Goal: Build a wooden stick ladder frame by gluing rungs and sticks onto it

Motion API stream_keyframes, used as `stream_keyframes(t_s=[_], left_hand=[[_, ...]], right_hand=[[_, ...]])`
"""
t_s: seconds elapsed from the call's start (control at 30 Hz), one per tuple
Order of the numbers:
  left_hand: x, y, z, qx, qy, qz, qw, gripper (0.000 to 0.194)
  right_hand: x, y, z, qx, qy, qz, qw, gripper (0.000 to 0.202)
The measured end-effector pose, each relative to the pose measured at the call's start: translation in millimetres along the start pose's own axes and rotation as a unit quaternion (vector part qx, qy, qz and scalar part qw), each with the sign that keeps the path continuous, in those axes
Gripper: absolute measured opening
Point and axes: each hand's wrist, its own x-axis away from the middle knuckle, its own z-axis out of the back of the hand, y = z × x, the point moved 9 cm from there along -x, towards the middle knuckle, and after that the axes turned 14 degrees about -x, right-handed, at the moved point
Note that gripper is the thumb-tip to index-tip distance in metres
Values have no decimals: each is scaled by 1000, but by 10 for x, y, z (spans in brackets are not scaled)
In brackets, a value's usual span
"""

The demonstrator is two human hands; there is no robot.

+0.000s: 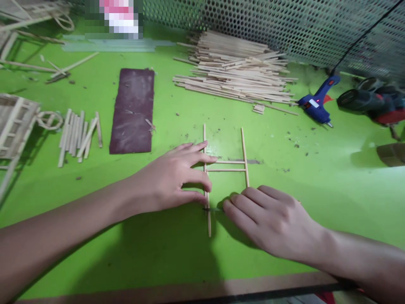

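A small H-like frame of thin wooden sticks (226, 170) lies on the green table, with two uprights joined by two close crosspieces. My left hand (180, 171) is spread over its left upright, fingertips pressing that stick down against the table. Closed in a fist, my right hand (268, 217) grips a thin dark blade (215, 209), most of it hidden inside the fingers. The blade's tip touches the lower part of the left upright, just below my left thumb. The right upright's lower end goes out of sight behind my right knuckles.
A pile of long sticks (237, 69) lies at the back, near a blue glue gun (319, 101) and a dark power tool (373, 101). Brown sandpaper (132, 112), short cut sticks (77, 133) and slatted wooden pieces (15, 126) are on the left. A perforated metal panel (284, 29) stands behind.
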Motion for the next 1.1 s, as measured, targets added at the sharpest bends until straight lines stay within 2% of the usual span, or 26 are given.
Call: stream_keyframes(t_s=[0.33,0.53,0.77,1.1], left_hand=[[-17,3,-3,-6,-7,11,1000,29],[-2,1,8,-4,1,1,1000,34],[39,-29,-11,-8,9,-9,1000,46],[73,2,30,-42,4,-11,999,41]], right_hand=[[-33,-73,19,-13,33,26,999,24],[-33,-86,-62,-34,27,30,999,20],[-23,-82,-49,-44,33,23,998,21],[-55,-81,-43,-42,44,14,998,20]])
